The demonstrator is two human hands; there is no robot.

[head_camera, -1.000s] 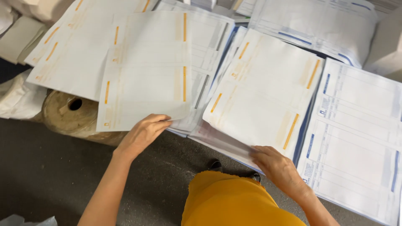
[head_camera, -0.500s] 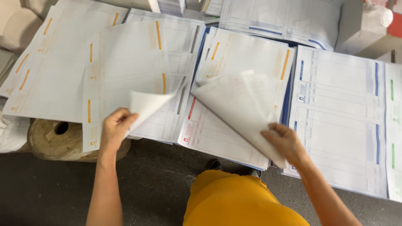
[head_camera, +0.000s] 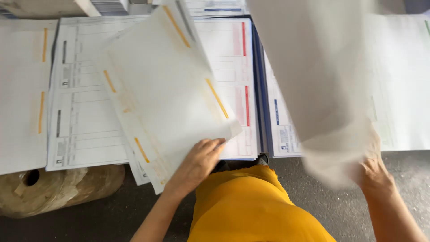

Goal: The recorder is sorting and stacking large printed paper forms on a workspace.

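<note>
- Head view, looking straight down: the left hand (head_camera: 197, 162) reaches forward from a bare forearm, knuckles up, fingers curled over the near edge of a loose white sheet with orange bars (head_camera: 165, 96).
- Its fingertips lie on top of the sheet beside the near right corner; the thumb is hidden underneath, so a pinch looks likely but cannot be confirmed.
- That sheet fans away from the grip toward the far left, tilted, and covers parts of two stacks: a form stack with grey print (head_camera: 78, 112) left of the hand and a stack with red print (head_camera: 237, 89) just beyond the fingertips.
- The right hand (head_camera: 374, 168) is raised, back toward the camera, clamped on the lower edge of a blurred sheet (head_camera: 322, 80) that rises from the grip toward the top of the view; the fingers are hidden behind the paper.
- Between the two hands lie a stack with blue print (head_camera: 280, 125) and the person's yellow garment (head_camera: 251, 206).
- Beyond the right hand lies a pale stack with green print (head_camera: 403, 89).
- The near edges of the stacks end just beyond both wrists; nearer than that is dark floor (head_camera: 313, 163).
- Down and left of the left hand, a brown paper-wrapped roll (head_camera: 62, 188) lies partly under the stack edge, well apart from the forearm.
</note>
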